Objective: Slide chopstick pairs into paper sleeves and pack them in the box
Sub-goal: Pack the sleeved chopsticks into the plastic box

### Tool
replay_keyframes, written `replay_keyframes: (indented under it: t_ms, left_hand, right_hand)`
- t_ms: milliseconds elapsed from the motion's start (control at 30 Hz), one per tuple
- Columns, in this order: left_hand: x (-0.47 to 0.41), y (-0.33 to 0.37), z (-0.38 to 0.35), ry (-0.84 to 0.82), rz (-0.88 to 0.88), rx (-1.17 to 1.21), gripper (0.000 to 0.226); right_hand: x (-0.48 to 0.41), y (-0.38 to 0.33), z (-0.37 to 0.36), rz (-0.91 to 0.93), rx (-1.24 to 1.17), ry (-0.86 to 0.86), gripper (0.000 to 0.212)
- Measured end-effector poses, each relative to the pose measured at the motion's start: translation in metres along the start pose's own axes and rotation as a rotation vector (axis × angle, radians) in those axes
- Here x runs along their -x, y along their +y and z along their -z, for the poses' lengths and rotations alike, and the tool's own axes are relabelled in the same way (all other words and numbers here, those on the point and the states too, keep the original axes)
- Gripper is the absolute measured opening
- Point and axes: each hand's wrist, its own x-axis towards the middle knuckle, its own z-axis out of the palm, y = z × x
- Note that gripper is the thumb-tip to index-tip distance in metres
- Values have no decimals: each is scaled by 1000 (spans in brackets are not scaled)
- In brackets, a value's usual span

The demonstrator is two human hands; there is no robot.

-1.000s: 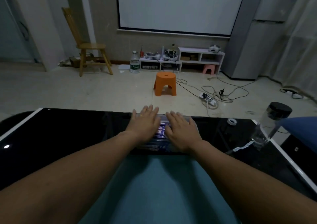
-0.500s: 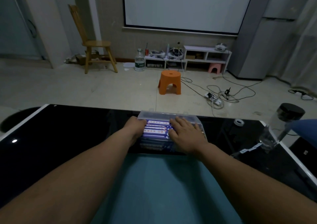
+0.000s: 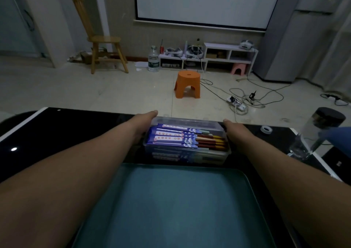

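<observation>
Both grips have moved off the sleeved chopsticks [image 3: 171,137] to the ends of the box [image 3: 187,153]: left grip [image 3: 143,123] at its left wall, right grip [image 3: 234,131] at its right, clamped or just touching I cannot tell. Box sits full on the bench [image 3: 76,133], likely about to be moved.

One box [image 3: 190,120], four sleeved chopstick pairs [image 3: 171,138] on top, one tray [image 3: 171,200]

You're in what looks like a home living room: a projector screen [image 3: 201,2] on the wall, a wooden chair [image 3: 100,38], an orange stool [image 3: 187,84], a low shelf [image 3: 218,55], a fridge [image 3: 296,44] and cables [image 3: 256,95] across the tiled floor [image 3: 95,88].
</observation>
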Motion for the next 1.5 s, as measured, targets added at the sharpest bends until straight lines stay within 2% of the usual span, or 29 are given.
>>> replay_keyframes:
  t_ms: [167,300,433,567,633,667,767,833,1000,1167,1267,1400,1500]
  left_hand:
    - [-9,9,2,-14,52,65,67]
    - [-6,17,7,-28,-23,126,59]
    - [6,30,13,-68,-150,126,46]
    - [30,31,18,-66,-324,25,38]
    - [42,23,25,-95,-429,-129,34]
    - [50,18,30,-128,-496,-263,39]
    - [64,2,38,-155,-654,-868,62]
    - [66,-5,37,-101,-727,-1141,71]
    - [59,-11,36,-74,-770,-1188,57]
    - [59,-16,38,-58,-856,-1186,48]
    - [65,-17,35,-3,-942,-1333,46]
    - [73,-20,31,93,-990,-1439,45]
    - [73,-19,36,89,-1045,-1462,42]
  right_hand:
    - [-10,0,-5,-106,-242,-105,61]
    - [-10,-11,-1,-53,-402,-124,36]
    - [0,-23,2,85,-465,-93,49]
    - [21,-26,6,233,-494,-45,50]
    - [38,-21,10,326,-399,-60,52]
    - [48,-14,12,387,-305,-70,53]
    - [68,12,15,540,-13,-122,53]
    - [72,26,11,613,149,-137,60]
    - [71,34,3,759,419,-79,74]
    - [65,39,5,835,535,-49,62]
    - [66,44,2,878,576,-35,54]
    - [69,48,1,907,616,-9,56]
    - [69,48,3,939,664,2,56]
